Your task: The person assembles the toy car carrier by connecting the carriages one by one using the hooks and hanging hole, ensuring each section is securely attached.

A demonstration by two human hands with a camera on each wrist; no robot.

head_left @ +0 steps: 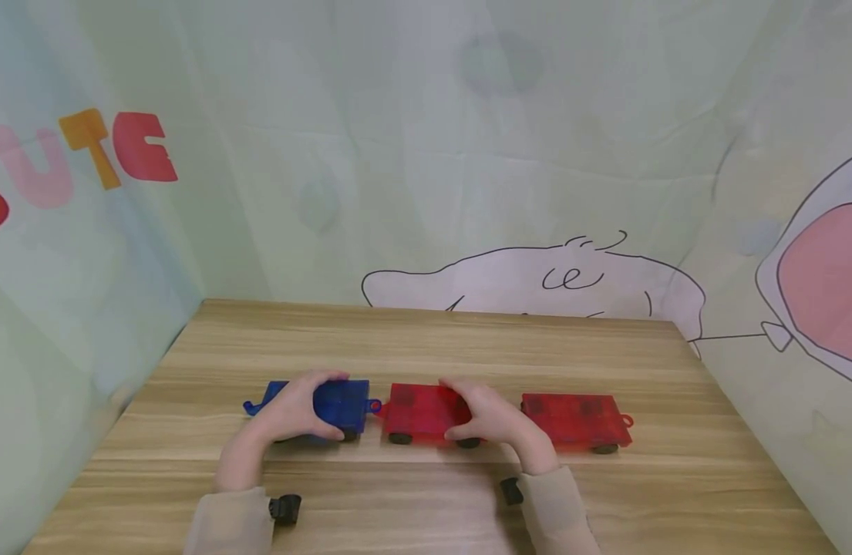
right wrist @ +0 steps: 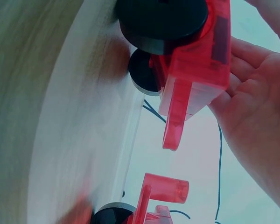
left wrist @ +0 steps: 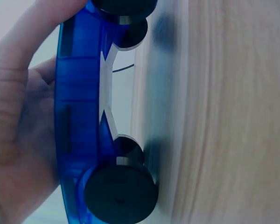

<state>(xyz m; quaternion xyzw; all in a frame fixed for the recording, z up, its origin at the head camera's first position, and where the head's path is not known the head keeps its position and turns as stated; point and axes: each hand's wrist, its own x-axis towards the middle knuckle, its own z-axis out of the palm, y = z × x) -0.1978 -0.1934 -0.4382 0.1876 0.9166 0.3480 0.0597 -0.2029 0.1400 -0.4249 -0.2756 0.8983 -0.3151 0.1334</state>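
Note:
My left hand (head_left: 291, 407) grips a translucent blue toy train car (head_left: 344, 401) across its sides, thumb at the near edge. In the left wrist view, the blue car's black wheels (left wrist: 121, 193) stand close over the wood. My right hand (head_left: 493, 416) holds the right half of a red toy train car (head_left: 413, 412) the same way. The blue car's ring (head_left: 375, 406) overlaps the red car's left end in the head view. A second red car (head_left: 577, 418) sits right of my right hand; in the right wrist view its hook (right wrist: 165, 188) is apart from the held car's coupling (right wrist: 175, 123).
All the cars are in a row across the wooden table (head_left: 426, 501). A printed cloth (head_left: 412, 154) with letters, a cartoon animal and a balloon hangs behind and beside the table. Black straps (head_left: 284, 509) show at both wrists.

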